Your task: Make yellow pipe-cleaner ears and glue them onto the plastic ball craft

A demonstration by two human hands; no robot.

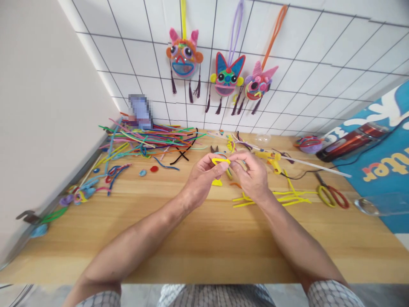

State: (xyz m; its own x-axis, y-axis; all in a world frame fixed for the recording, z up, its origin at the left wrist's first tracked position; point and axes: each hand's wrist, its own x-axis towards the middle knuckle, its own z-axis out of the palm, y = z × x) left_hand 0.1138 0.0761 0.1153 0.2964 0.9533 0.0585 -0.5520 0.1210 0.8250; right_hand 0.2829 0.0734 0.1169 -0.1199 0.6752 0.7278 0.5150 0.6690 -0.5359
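Note:
Both my hands meet over the middle of the table around a bent yellow pipe cleaner (220, 160). My left hand (204, 177) pinches it between thumb and fingers. The fingertips of my right hand (251, 175) close on its right end. Just below, a yellow piece (217, 182) lies on the wood. Pliers (214, 149) sit behind my hands, partly hidden by them. Several loose yellow pipe cleaners (287, 198) lie to the right of my right wrist, and a yellow glue gun (270, 158) rests beyond that hand.
Many coloured pipe cleaners (153, 138) are heaped at back left, below a phone (140, 111). Scissors (332, 194), a plastic bottle (383, 204) and a red thermos (353, 140) are at the right. Decorated masks (227, 79) hang on the tiled wall. A glue stick (316, 165) projects from the glue gun.

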